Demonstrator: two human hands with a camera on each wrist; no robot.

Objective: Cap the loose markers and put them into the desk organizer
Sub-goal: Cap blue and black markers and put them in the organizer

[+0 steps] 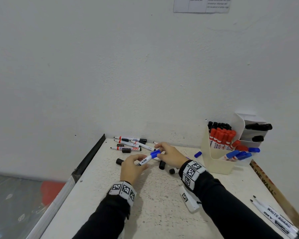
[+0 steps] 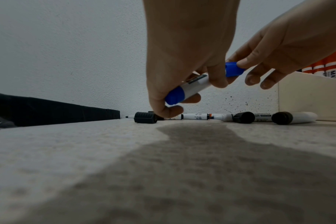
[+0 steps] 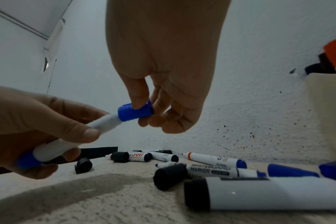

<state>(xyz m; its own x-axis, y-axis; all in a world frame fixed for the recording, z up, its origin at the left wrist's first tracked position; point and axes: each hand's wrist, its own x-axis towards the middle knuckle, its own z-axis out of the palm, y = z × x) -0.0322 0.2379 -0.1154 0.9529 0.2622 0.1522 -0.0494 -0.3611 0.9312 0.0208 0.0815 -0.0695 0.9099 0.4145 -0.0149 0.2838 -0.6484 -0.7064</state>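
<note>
Hands: the left hand (image 1: 132,167) grips the white barrel of a blue marker (image 1: 146,159); the right hand (image 1: 169,155) pinches the blue cap (image 1: 155,153) at the marker's tip end, thumb on top and fingers beneath. Both are held just above the table (image 1: 154,204).
Landmark: a cream desk organizer (image 1: 216,163) stands at the table's back right against the wall.
Far left of the organizer: a cluster of uncapped markers (image 1: 129,144) lies by the wall with a few black caps among them; one loose black cap (image 1: 119,161) lies nearer the left hand.
Left of the organizer, under the hands: a second black cap (image 1: 162,164) and a black-ended marker (image 1: 173,170).
Beside the organizer: a loose blue cap (image 1: 198,154) lies just left of it.
Inside the organizer: red-capped and black-capped markers stand in the tall part, blue-capped ones lean in the low front part.
In front of the organizer, far right: two uncapped markers (image 1: 273,216) lie at the near table edge.
Left wrist view only: the held marker's blue end plug (image 2: 175,96) sits against the left palm.
Right wrist view only: the blue cap (image 3: 134,112) sits over the tip with white barrel showing below its rim; whether it is fully seated I cannot tell.
</note>
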